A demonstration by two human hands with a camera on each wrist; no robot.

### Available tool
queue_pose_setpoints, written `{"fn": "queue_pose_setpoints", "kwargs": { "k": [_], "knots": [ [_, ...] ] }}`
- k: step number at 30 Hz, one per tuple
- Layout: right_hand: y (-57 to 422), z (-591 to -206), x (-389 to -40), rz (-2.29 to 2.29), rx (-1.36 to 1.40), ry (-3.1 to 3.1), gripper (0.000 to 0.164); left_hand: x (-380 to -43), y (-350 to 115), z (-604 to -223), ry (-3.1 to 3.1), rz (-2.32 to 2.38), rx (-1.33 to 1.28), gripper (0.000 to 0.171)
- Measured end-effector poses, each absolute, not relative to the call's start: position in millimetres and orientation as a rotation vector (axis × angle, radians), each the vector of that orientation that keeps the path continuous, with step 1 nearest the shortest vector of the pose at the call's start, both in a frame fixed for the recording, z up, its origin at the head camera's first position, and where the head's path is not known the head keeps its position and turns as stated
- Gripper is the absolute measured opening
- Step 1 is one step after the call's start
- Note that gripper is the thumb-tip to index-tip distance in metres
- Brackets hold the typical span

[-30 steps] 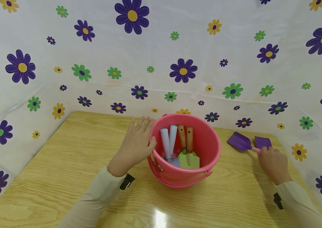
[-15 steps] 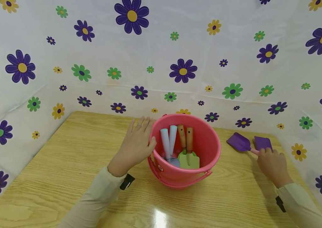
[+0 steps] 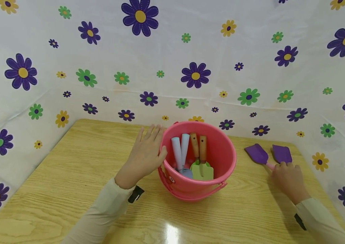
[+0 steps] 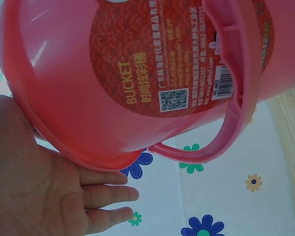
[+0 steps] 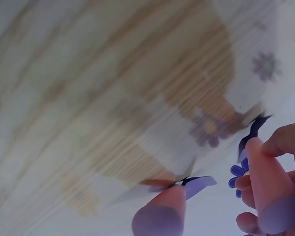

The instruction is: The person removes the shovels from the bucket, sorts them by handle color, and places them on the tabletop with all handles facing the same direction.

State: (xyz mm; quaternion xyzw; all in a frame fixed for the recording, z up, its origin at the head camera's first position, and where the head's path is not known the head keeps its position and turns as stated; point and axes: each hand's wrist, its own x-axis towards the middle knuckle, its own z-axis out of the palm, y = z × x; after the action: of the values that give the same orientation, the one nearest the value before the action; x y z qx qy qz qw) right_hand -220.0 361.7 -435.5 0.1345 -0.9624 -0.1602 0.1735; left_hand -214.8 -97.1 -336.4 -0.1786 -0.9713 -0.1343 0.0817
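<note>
At the R end of the table [image 3: 105, 145], just R of the bucket [image 3: 222, 154], is a purple shovel [image 3: 256, 154], blade toward the wall; R hand [image 3: 288, 181] has its pink handle [image 5: 270, 182] pinched betw. thumb & fingers. Prob. best to firm up that pinch & steer the blade clear of the 2nd shovel [image 3: 282, 154] beside it, so they don't snag. Bucket's upright, w/ blue-handled tools [image 3: 176, 150] & wood-handled tools [image 3: 203, 149] inside. L hand [image 3: 145, 157] rests on its rim, fingers straight, not gripping; light pressure s/b enough to steady it.
</note>
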Motion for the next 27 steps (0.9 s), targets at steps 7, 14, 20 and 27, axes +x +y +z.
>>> {"fn": "queue_pose_setpoints", "kwargs": {
  "k": [7, 14, 20, 27],
  "knots": [
    [354, -438, -222, -0.476, 0.456, -2.683, 0.02, -215, -97, -336, -2.903, -0.404, -0.534, 0.063],
    [346, -438, -224, -0.421, 0.41, -2.735, 0.018, -215, -98, -336, -2.898, -0.403, -0.532, 0.063],
    [344, -444, -227, -0.349, 0.418, -2.593, 0.023, -215, -97, -336, -2.898, -0.406, -0.532, 0.063],
    [345, -447, -232, -0.261, 0.39, -2.625, 0.026, -215, -97, -336, -2.91, -0.414, -0.528, 0.063]
  ]
}}
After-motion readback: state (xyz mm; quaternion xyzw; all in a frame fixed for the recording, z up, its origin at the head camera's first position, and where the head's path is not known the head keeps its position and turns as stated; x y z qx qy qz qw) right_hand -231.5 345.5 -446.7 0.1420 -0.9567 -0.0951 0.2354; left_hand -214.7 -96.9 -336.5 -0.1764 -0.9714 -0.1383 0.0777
